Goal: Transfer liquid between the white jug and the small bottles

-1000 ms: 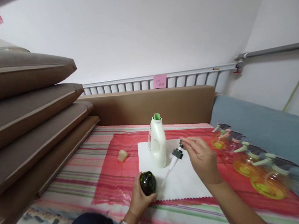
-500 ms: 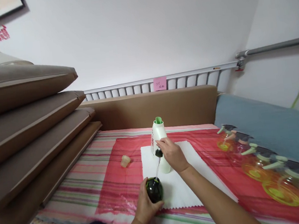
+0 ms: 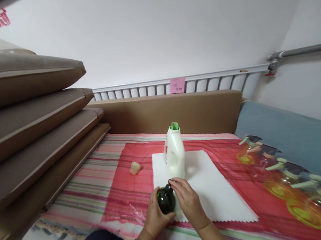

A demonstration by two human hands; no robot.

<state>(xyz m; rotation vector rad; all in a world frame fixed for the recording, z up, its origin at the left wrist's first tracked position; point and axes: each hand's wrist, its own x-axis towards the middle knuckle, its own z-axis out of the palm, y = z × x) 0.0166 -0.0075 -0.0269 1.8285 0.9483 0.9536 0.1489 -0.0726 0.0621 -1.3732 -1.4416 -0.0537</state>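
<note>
A round dark green bottle (image 3: 166, 202) is gripped by my left hand (image 3: 155, 216), fingers curled round its left side. My right hand (image 3: 187, 199) is closed on the black pump head (image 3: 169, 187), which now sits at the bottle's mouth; its tube is out of sight. Just beyond both hands, a pale green jug (image 3: 176, 154) stands uncapped on a white cloth (image 3: 210, 185), with a green spout insert in its neck. A translucent cap (image 3: 135, 167) lies to the left on the red sheet (image 3: 120, 193).
Several clear spray bottles (image 3: 291, 178) with coloured bases line the right side. Stacked brown cushions (image 3: 33, 106) rise at the left, and another long cushion (image 3: 165, 110) stands at the back. A pink note (image 3: 177, 85) is on the radiator behind it.
My right hand has come down, bringing the pump head from above the bottle to its mouth. The tube that showed between them has gone inside. The view has shifted slightly.
</note>
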